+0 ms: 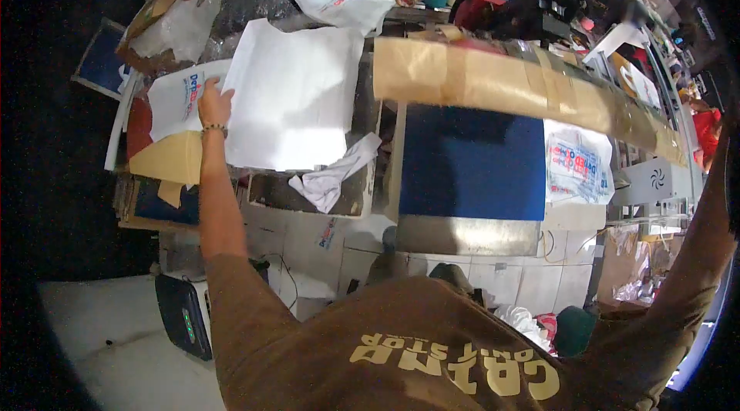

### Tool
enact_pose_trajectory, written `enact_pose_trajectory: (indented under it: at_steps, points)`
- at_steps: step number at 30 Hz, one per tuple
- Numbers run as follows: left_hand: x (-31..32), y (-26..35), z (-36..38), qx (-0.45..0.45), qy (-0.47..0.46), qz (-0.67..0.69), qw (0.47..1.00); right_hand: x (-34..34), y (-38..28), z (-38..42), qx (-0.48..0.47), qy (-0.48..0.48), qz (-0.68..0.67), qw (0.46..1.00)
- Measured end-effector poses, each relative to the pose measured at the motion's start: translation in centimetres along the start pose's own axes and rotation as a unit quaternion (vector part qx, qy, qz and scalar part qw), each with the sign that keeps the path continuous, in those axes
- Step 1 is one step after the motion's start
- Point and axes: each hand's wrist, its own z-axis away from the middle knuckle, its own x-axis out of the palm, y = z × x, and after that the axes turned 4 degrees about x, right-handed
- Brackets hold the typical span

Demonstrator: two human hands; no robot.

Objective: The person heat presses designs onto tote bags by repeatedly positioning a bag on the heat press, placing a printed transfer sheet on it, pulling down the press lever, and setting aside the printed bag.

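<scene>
Cluttered print-shop surface (308,214): the left hand (213,107) lies flat and unclenched on the white sheet's (293,95) left edge. That sheet looks light, limp, best pinched there; right hand's grip is hidden.

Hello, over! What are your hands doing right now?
Left hand flat on white bag, fingers open. Right hand out of sight. Crumpled rag beside the bag.

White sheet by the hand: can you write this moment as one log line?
left hand: flat on white sheet edge | right hand: not in view | printed bag: lying beside blue pad
</scene>
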Motion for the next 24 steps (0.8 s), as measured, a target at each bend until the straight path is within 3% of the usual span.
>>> enact_pose_trajectory:
  at_steps: [1,3,5,7,12,13,14,15,17,19,21,23,24]
  points:
    - [-2.3,1.4,0.8,-0.002,0.0,-0.004,1.0,-0.8,-0.9,1.2,0.005,-0.008,-0.018,1.0]
    - [-7.7,5.7,3.4,0.141,-0.054,0.09,0.984,-1.9,-2.3,4.3,0.024,-0.036,-0.068,0.997]
    - [-14.5,10.7,8.3,0.233,-0.062,0.101,0.965,-4.6,-3.9,7.9,0.053,-0.065,-0.123,0.989]
    - [-21.1,14.7,13.6,0.228,-0.158,0.098,0.956,-7.1,-4.9,12.5,0.086,-0.097,-0.173,0.976]
    - [-31.0,20.2,24.3,0.281,-0.222,0.061,0.932,-13.8,-8.7,25.4,0.154,-0.193,-0.266,0.932]
    - [-32.0,21.3,25.6,0.294,-0.318,0.115,0.894,-15.4,-9.6,27.9,0.17,-0.209,-0.28,0.921]
    - [-32.6,22.2,26.7,0.301,-0.409,0.167,0.845,-16.6,-10.2,30.1,0.181,-0.222,-0.289,0.913]
    - [-32.1,22.8,27.7,0.301,-0.41,0.166,0.845,-17.4,-10.6,31.7,0.19,-0.232,-0.298,0.906]
    - [-29.1,24.0,29.2,0.405,-0.433,0.282,0.754,-18.9,-10.7,34.2,0.204,-0.246,-0.309,0.896]
    - [-26.3,26.7,30.3,0.457,-0.46,0.242,0.722,-19.8,-10.7,35.9,0.211,-0.254,-0.313,0.89]
    - [-22.1,29.1,30.3,0.472,-0.52,0.25,0.667,-20.0,-10.2,36.2,0.212,-0.258,-0.318,0.887]
    - [-17.6,31.3,30.3,0.39,-0.544,0.433,0.604,-20.2,-9.5,36.2,0.215,-0.257,-0.314,0.888]
    - [-16.2,33.5,29.2,0.431,-0.554,0.391,0.596,-20.2,-9.0,36.0,0.214,-0.257,-0.313,0.889]
